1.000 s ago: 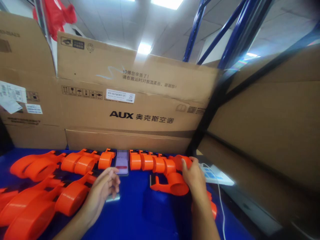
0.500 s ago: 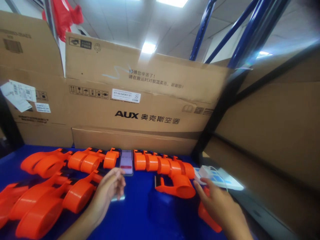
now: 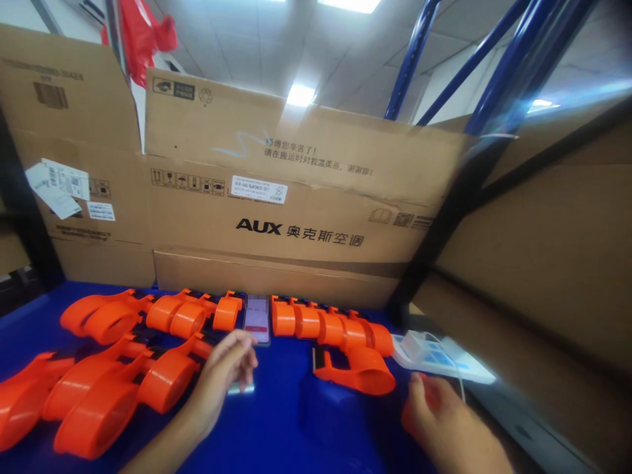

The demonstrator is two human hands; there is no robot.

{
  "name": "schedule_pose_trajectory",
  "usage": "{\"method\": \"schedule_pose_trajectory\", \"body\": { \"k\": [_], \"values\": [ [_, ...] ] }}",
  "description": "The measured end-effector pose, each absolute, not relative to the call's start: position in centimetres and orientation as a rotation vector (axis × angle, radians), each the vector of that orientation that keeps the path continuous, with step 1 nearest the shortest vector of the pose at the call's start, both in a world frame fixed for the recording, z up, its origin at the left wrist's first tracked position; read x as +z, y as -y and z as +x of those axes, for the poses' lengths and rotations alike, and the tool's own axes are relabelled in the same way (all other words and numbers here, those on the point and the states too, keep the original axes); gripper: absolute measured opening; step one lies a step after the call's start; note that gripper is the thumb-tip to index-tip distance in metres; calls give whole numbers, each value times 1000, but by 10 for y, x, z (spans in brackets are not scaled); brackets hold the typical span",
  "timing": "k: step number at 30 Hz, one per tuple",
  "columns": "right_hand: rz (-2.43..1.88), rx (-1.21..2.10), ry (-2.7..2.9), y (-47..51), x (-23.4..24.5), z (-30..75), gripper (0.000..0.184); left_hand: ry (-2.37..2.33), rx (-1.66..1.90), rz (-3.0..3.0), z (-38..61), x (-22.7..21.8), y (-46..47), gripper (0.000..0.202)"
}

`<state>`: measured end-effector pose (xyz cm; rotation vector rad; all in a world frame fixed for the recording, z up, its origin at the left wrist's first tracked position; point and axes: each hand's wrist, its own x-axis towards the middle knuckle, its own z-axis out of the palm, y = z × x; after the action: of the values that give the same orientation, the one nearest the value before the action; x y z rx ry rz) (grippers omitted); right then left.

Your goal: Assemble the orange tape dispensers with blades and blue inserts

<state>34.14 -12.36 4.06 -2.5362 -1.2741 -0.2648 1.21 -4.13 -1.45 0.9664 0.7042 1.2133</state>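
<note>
My left hand (image 3: 230, 365) hovers over the blue table just in front of a phone (image 3: 257, 319). Its fingers are loosely curled together, and no object shows in them. My right hand (image 3: 454, 428) is closed around an orange tape dispenser (image 3: 411, 418) at the lower right; most of that dispenser is hidden behind the fingers. Left of it, another orange tape dispenser (image 3: 363, 374) lies on its own, its bladed end pointing left. Behind that one stands a row of several tape dispensers (image 3: 326, 327).
More orange tape dispensers (image 3: 96, 411) fill the left side in two rows. A white power strip (image 3: 444, 359) with a plugged-in charger (image 3: 415, 343) sits at the right edge. Cardboard (image 3: 296, 270) walls the back, and a dark rack post (image 3: 429, 243) rises at the right.
My right hand's fingers, stretched out over the lower right tape dispenser before, have closed around it. The left hand keeps its pose by the phone. The whole view has shifted slightly.
</note>
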Motion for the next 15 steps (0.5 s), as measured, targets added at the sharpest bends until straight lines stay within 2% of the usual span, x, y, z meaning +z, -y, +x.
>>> {"method": "schedule_pose_trajectory", "body": {
  "k": [3,7,10,13,15],
  "values": [
    [-2324,-549,1268,133,47,336,44,-698,1209,1000,11,-17,41,24],
    [-1731,-770,1293,138,51,305,33,-670,1184,1042,11,-19,38,25],
    [-1262,-615,1584,130,57,263,20,-652,1105,1071,13,-18,40,32],
    [-980,-368,1933,115,60,216,20,-617,1042,1023,15,-14,46,52],
    [-906,-224,2054,105,57,188,20,-568,1053,926,16,-12,50,54]
  ]
}}
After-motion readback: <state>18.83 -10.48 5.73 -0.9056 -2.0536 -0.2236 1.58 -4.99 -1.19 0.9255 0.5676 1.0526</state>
